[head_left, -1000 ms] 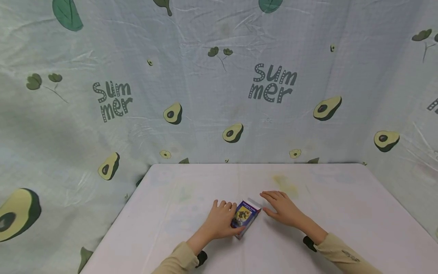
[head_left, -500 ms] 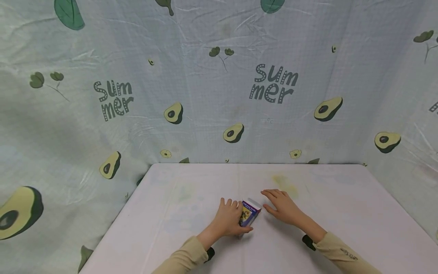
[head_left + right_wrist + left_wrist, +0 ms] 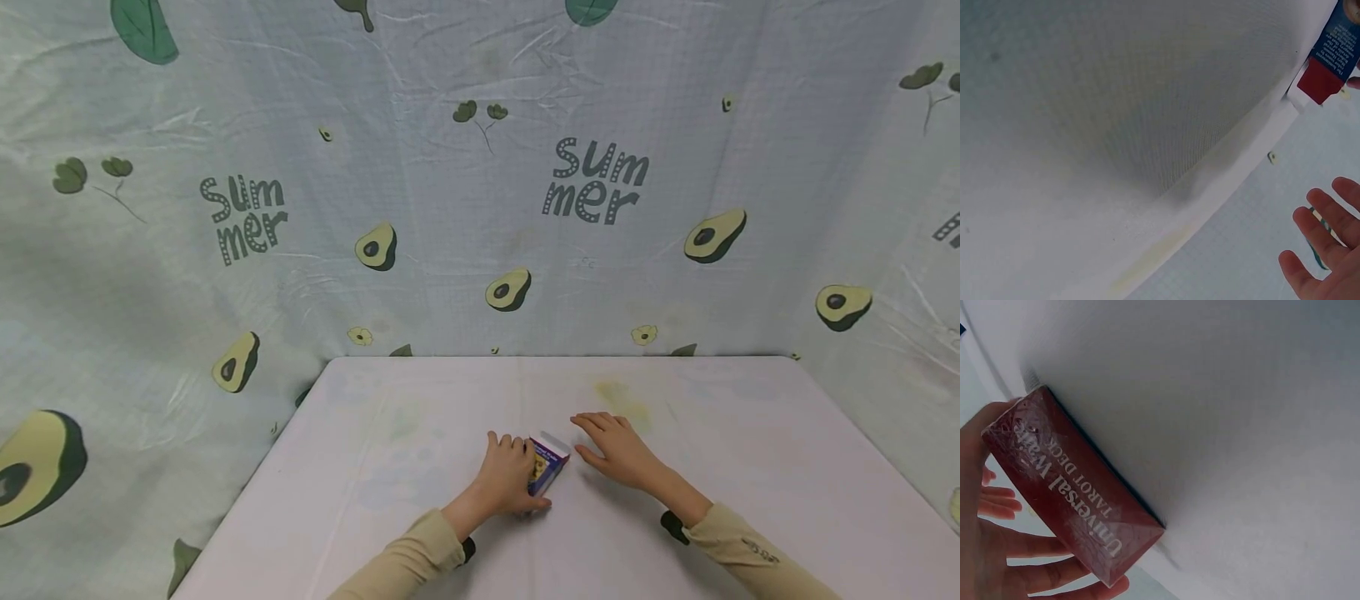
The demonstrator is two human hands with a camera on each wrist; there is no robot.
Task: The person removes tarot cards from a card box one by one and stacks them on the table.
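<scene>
A tarot deck box [image 3: 549, 464], dark blue with a yellow picture, lies aslant near the middle of the table. My left hand [image 3: 504, 478] grips it from the left and covers much of its front, thumb at the near end. In the left wrist view, the box's red side [image 3: 1075, 487] reads "Universal Waite Tarot Deck", with fingers behind it. A white flap stands out at the box's far end. Just right of the box, my right hand [image 3: 621, 452] hovers with fingers extended, holding nothing. The right wrist view shows that hand [image 3: 1335, 253] apart from the box's red flap [image 3: 1320, 81].
The white-covered table [image 3: 405, 467] reaches back to a hanging cloth [image 3: 442, 183] printed with avocados and "summer". More of this cloth hangs along the left and right sides. Dark straps [image 3: 674, 527] sit at the wrists.
My left hand has slid right over the box and now covers more of its front. The right hand has barely moved, and the box stays in about the same place.
</scene>
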